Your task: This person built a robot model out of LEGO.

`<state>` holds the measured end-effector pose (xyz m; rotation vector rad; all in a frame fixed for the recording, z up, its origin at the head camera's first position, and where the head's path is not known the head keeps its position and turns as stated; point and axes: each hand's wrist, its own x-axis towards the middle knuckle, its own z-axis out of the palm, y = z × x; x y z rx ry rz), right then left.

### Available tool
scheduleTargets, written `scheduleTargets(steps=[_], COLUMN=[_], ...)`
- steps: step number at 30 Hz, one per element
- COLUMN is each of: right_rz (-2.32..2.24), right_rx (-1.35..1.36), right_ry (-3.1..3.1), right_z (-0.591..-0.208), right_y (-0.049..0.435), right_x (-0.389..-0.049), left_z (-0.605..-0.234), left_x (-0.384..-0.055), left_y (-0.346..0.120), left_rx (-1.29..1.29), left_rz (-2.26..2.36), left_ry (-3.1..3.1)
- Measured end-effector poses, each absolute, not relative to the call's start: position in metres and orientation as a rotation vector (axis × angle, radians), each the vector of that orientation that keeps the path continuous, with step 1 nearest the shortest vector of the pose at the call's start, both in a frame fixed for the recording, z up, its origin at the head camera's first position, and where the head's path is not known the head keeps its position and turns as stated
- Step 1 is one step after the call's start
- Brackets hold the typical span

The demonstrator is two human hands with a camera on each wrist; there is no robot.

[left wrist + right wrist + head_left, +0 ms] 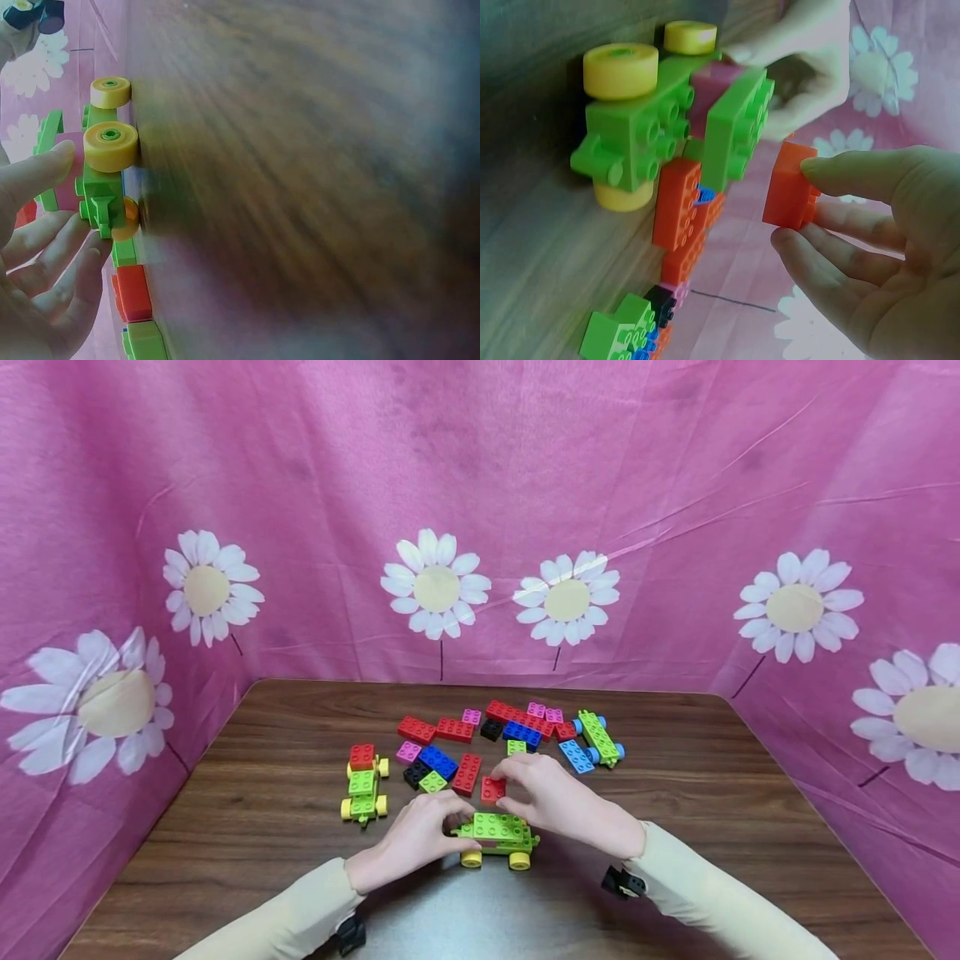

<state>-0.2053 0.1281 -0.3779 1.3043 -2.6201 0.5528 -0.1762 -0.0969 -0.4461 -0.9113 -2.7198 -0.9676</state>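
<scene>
My left hand [418, 833] grips a toy car [498, 828] near the table's front, its thumb on a pink brick [69, 171] in the car's middle. The car has a green base, yellow wheels and a green brick [733, 131] on top. My right hand [562, 803] pinches a square red brick [789, 184] between thumb and fingers. In the right wrist view this brick hangs just above the car's green top, apart from it, its studs facing my palm.
Left of the car stands another green car [363, 795] with yellow wheels and a red brick on it. A green base with blue wheels [597, 737] lies at back right. Several loose bricks, including a long red brick [467, 774] and a light-blue one [576, 756], spread behind my hands.
</scene>
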Motion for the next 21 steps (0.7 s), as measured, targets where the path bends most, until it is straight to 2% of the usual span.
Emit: scheduleTargets(steps=[10, 21], right_rz=[0.560, 0.544], right_rx=[1.362, 1.408], right_ry=[-2.672, -2.669], right_z=[-0.377, -0.381], right_y=[0.127, 0.127], right_x=[-0.187, -0.182], left_z=[-0.446, -0.445], left_x=[-0.177, -0.175], left_y=[-0.097, -0.097], left_rx=[-0.889, -0.901], left_rz=[-0.983, -0.979], left_ry=[-2.760, -2.748])
